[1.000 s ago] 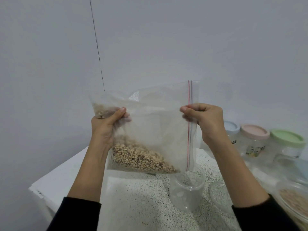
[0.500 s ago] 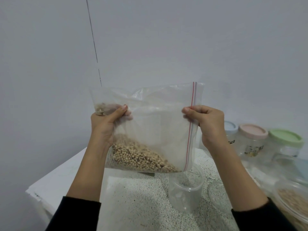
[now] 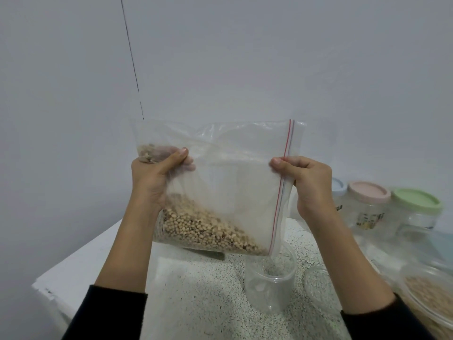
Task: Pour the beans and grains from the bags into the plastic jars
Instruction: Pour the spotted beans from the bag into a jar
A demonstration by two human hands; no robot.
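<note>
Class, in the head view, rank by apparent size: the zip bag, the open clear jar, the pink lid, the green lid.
1. zip bag
2. open clear jar
3. pink lid and green lid: these look alike, and the green one sits nearer the camera, so no ranking.

The blue-lidded jar [image 3: 339,192] is mostly hidden behind the right hand [image 3: 308,185]. At the surface's right edge, a grain-filled container [image 3: 426,298] is cut off by the frame. The pink-lidded jar's label [image 3: 370,218] is too blurred to read.
</note>
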